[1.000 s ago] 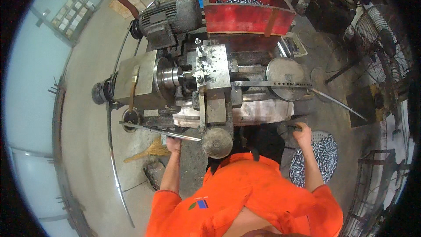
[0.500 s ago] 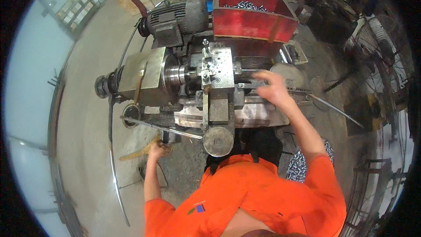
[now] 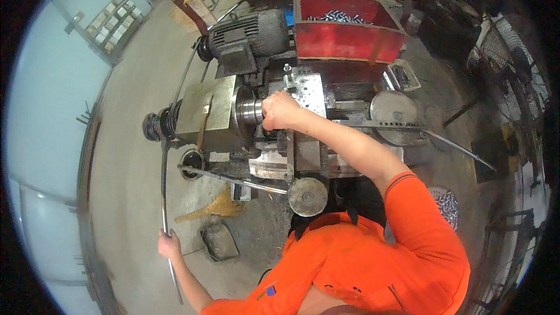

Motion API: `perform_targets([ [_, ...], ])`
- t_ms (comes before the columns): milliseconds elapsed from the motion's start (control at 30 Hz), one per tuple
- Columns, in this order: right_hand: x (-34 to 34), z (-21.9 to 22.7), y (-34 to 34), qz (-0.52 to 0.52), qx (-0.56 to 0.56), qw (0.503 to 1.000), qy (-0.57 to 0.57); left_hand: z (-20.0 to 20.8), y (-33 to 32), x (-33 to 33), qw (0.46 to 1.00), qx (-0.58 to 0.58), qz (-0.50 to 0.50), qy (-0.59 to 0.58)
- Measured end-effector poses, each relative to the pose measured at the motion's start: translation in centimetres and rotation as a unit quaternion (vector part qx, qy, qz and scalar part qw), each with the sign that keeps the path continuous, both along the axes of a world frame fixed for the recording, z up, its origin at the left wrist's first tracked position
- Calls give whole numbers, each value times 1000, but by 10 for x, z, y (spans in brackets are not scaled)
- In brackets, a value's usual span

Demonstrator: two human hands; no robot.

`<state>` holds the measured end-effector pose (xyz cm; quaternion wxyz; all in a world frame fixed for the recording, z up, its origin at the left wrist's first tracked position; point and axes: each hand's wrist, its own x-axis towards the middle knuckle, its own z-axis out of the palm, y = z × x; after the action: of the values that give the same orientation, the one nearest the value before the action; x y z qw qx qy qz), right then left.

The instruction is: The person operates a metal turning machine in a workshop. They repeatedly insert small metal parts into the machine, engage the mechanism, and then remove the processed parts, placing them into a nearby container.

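On the far left, my left hand (image 3: 169,244) is closed around a long metal lever (image 3: 165,198) that runs down from the machine. My right hand (image 3: 280,111) reaches across the lathe, fingers curled in beside the shiny spindle nose (image 3: 251,111); what they grip is hidden. Just right of that hand stands the metal tool block (image 3: 310,90) with holes in its top. A box-shaped headstock cover (image 3: 205,105) lies to the left. Below my right forearm, a round metal weight (image 3: 308,196) sits near a slanting silver rod (image 3: 245,181).
Behind the lathe are an electric motor (image 3: 248,32) and a red bin (image 3: 344,42) holding small metal parts (image 3: 341,17). A metal disc (image 3: 395,114) and slanting bar (image 3: 461,149) extend right. A broom (image 3: 213,207) and dustpan (image 3: 220,242) lie on the floor.
My left hand has moved left and down onto the long lever. My right hand has swung left from the machine's right side to the spindle. The view has shifted slightly.
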<state>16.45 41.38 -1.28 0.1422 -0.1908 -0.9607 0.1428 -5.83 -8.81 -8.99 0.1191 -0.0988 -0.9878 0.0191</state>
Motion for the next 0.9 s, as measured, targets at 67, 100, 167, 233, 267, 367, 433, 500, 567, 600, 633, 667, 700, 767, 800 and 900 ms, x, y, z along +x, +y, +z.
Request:
perform_targets([
  [67,-1,2,-3,9,3,1000,2,-18,-29,-49,999,-5,33,-37],
  [100,-1,4,-2,10,-8,1000,-17,-21,-35,-74,997,-5,47,-54],
  [167,-1,7,-2,7,-31,998,-52,-15,-30,-92,998,-4,58,-30],
  [233,-4,11,-6,14,-14,997,-69,-14,-29,-91,997,1,75,-16],
  [267,0,12,-2,8,-15,997,-71,-10,-14,-84,997,6,75,-15],
  [367,0,2,1,20,-11,999,-35,-2,13,-21,994,39,91,-36],
  [433,2,1,3,27,-15,999,-21,5,24,19,992,84,73,-61],
  [500,0,5,-1,34,-34,998,-30,12,25,42,986,140,30,-86],
  [567,-2,9,-2,33,-18,999,-31,5,36,65,986,143,40,-75],
  [600,0,7,-2,31,-10,999,-39,-1,44,80,986,144,44,-76],
  [633,2,5,-2,28,-2,999,-46,-1,50,92,987,141,26,-76],
  [667,1,10,-3,22,23,999,-38,12,54,107,987,141,13,-72],
  [700,4,15,-2,8,43,998,-47,19,58,113,988,141,-1,-68],
  [767,25,32,6,-23,82,994,-65,-6,39,95,986,151,-47,-45],
  [800,36,44,15,-40,86,993,-71,-11,37,93,984,163,-54,-52],
  [900,70,85,75,-109,122,983,-83,7,55,99,987,118,-86,-70],
])
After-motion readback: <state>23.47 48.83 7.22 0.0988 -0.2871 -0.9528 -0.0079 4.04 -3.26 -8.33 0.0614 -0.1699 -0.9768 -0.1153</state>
